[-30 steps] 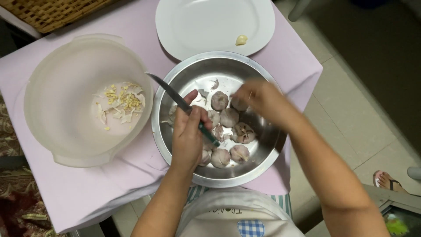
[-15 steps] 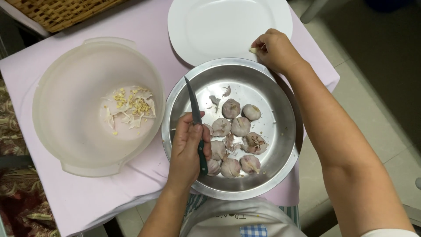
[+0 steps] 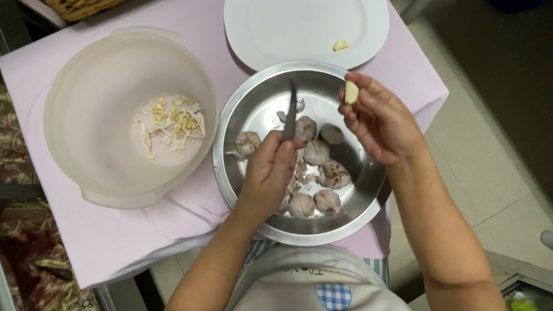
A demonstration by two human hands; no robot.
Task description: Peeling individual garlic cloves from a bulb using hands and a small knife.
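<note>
My left hand [image 3: 271,173] grips a dark-bladed knife [image 3: 291,112] over a round steel bowl [image 3: 242,109], blade pointing away from me. Several whole garlic bulbs [image 3: 315,152] lie in the bowl among loose skins. My right hand [image 3: 383,124] hovers above the bowl's far right rim and pinches a pale peeled garlic clove [image 3: 351,92] between thumb and fingertips. Beyond the bowl stands a white plate [image 3: 288,29] with one peeled clove [image 3: 341,45] near its front edge.
A large translucent plastic bowl [image 3: 75,75] at the left holds garlic skins and trimmings [image 3: 171,124]. Everything stands on a small table with a pale pink cloth [image 3: 109,236]. A woven basket corner [image 3: 80,7] shows at the top left. Tiled floor lies to the right.
My right hand has come back from the plate's edge to above the bowl, now pinching a peeled clove. The knife hand turned the blade more upright and shifted slightly.
</note>
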